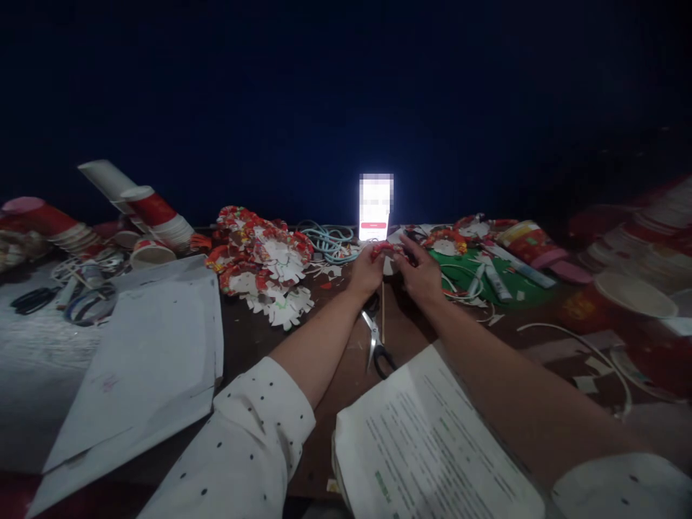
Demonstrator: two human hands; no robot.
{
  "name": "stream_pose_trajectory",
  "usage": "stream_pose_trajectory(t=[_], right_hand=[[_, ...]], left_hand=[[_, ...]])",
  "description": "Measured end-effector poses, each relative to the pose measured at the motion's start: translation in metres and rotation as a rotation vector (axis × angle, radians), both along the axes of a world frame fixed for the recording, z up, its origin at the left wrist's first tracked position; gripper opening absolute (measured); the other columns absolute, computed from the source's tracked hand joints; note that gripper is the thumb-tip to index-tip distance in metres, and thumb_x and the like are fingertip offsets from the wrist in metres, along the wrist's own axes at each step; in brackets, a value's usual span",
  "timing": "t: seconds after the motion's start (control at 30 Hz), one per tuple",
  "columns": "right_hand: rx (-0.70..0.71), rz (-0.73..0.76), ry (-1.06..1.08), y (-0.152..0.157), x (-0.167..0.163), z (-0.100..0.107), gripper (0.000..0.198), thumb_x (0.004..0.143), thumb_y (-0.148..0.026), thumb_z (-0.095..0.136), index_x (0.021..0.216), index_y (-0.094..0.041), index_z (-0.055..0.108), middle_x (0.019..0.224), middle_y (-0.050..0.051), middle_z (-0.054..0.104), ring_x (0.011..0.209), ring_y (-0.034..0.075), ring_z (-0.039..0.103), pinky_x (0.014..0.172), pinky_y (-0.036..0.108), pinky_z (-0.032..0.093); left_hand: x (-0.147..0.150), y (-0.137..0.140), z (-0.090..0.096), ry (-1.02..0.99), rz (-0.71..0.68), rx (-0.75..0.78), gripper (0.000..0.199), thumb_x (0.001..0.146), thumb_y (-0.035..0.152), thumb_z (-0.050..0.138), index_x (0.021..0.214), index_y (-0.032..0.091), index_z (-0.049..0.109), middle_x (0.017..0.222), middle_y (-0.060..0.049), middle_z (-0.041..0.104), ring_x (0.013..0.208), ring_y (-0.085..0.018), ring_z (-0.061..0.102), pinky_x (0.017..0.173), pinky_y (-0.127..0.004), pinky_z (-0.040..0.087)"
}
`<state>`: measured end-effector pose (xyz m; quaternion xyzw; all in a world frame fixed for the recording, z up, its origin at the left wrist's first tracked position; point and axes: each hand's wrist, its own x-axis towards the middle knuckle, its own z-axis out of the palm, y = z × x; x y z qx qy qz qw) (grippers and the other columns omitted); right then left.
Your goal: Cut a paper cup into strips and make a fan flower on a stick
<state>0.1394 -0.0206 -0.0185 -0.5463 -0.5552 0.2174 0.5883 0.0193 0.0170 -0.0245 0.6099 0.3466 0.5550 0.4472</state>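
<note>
Both arms reach forward over the brown table. My left hand (367, 272) is closed, with its fingers around a small red and white piece (385, 247) that looks like cut paper. My right hand (422, 275) pinches the same piece from the other side; the fingers hide much of it. Just behind it stands a lit phone (373, 216), upright. Scissors (373, 335) with black handles lie below the hands, beside a thin stick (383, 317). Left of my hands is a heap of red and white cut-paper flower shapes (264, 252).
Stacked red and white paper cups (154, 213) lie at the left, more cups (632, 288) at the right. White cardboard (156, 346) and a printed sheet (427, 440) are near me. Pale blue cord (327, 241) sits behind the flowers. White tubes (494, 277) rest on a green surface (533, 288).
</note>
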Motion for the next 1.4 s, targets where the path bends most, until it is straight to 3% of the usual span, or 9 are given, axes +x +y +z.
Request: stream_pose_trajectory(t=[0.43, 1.1, 1.27, 1.4], right_hand=[[-0.032, -0.067, -0.062, -0.0021, 0.0044, 0.0044, 0.036, 0.079, -0.033, 0.060, 0.111, -0.021, 0.070, 0.108, 0.006, 0.072, 0.101, 0.023, 0.065, 0.096, 0.041, 0.047], [-0.036, -0.014, -0.151, -0.0023, 0.0027, 0.0053, 0.041, 0.078, -0.029, 0.060, 0.119, -0.022, 0.066, 0.117, 0.005, 0.068, 0.108, 0.022, 0.062, 0.100, 0.041, 0.044], [-0.027, -0.020, -0.177, -0.0009, 0.0054, 0.0041, 0.040, 0.079, -0.031, 0.058, 0.117, -0.021, 0.067, 0.115, 0.006, 0.070, 0.107, 0.024, 0.063, 0.098, 0.042, 0.045], [-0.038, -0.042, -0.197, -0.0001, 0.0057, 0.0028, 0.040, 0.080, -0.031, 0.058, 0.117, -0.021, 0.067, 0.114, 0.007, 0.070, 0.104, 0.025, 0.064, 0.096, 0.041, 0.046]], left_hand=[[0.0003, -0.0003, -0.0019, 0.031, -0.024, -0.080, 0.020, 0.083, 0.018, 0.054, 0.100, 0.015, 0.065, 0.094, -0.006, 0.069, 0.087, -0.018, 0.062, 0.086, -0.033, 0.048], [0.0005, -0.0038, 0.0030, 0.135, -0.027, -0.144, 0.020, 0.083, 0.023, 0.056, 0.097, 0.014, 0.066, 0.087, -0.006, 0.069, 0.081, -0.019, 0.062, 0.083, -0.035, 0.049], [0.0013, -0.0029, 0.0001, 0.132, 0.084, -0.069, 0.027, 0.078, 0.017, 0.063, 0.105, 0.016, 0.064, 0.103, -0.007, 0.068, 0.093, -0.019, 0.061, 0.091, -0.035, 0.047], [-0.0005, -0.0047, 0.0036, 0.159, 0.095, 0.065, 0.027, 0.079, 0.014, 0.061, 0.106, 0.016, 0.065, 0.112, -0.010, 0.067, 0.103, -0.020, 0.060, 0.097, -0.036, 0.045]])
